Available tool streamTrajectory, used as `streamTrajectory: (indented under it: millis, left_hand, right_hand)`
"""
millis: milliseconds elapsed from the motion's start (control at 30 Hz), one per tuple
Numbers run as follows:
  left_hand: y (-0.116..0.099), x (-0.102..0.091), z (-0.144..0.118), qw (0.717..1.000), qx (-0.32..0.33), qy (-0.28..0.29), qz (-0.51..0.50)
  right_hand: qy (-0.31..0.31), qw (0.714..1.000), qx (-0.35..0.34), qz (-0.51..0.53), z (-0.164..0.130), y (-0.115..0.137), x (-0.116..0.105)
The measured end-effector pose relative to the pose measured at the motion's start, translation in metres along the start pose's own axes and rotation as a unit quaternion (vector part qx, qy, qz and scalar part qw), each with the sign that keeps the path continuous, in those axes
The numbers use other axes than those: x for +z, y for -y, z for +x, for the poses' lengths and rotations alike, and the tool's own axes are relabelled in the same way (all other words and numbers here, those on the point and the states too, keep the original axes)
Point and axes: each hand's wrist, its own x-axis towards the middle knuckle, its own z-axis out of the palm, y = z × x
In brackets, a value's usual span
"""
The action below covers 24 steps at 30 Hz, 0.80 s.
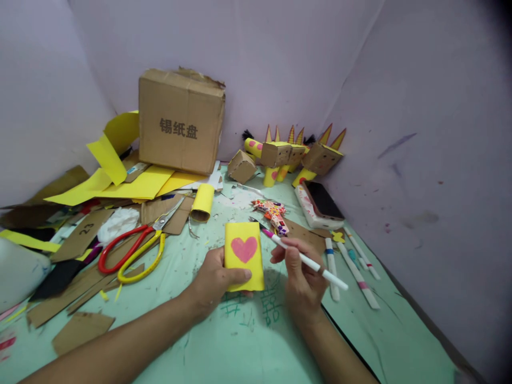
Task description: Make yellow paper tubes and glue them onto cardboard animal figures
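My left hand (216,282) grips a yellow paper-covered tube (244,258) with a pink heart drawn on its front, holding it from the left with the thumb across its lower edge. My right hand (300,274) holds a white marker (308,261) with a pink tip. The tip sits just right of the tube's upper edge, apart from the heart. Both hands hover above a pale green table cover (240,341) with green scribbles on it.
Red and yellow scissors (134,250) lie to the left among cardboard scraps. A cardboard box (180,120), yellow paper sheets (120,181) and another yellow tube (202,202) sit behind. Cardboard figures (296,154), a phone (322,201) and several markers (358,266) are at the right by the wall.
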Motion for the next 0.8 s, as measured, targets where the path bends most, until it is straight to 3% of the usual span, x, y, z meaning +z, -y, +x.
streamTrajectory:
  millis: [133, 333, 600, 700, 800]
  left_hand:
    - [-0.001, -0.003, 0.001, 0.998, -0.011, 0.048, -0.036]
    - [0.003, -0.004, 0.003, 0.997, 0.024, 0.059, -0.046]
    - [0.001, -0.005, 0.008, 0.993, 0.114, 0.006, -0.02]
    - [-0.005, -0.008, 0.008, 0.991, 0.126, 0.041, -0.032]
    - [-0.007, -0.009, 0.006, 0.983, 0.124, 0.119, -0.055]
  right_hand:
    - [-0.019, 0.994, 0.104, -0.003, 0.008, 0.005, 0.001]
    - [0.086, 0.974, 0.205, 0.052, 0.01, -0.004, 0.001]
    - [0.164, 0.969, 0.184, 0.035, 0.001, -0.009, 0.003]
    - [0.2, 0.965, 0.17, 0.016, -0.003, -0.008, 0.005]
    - [0.218, 0.964, 0.149, 0.001, -0.005, -0.009, 0.007]
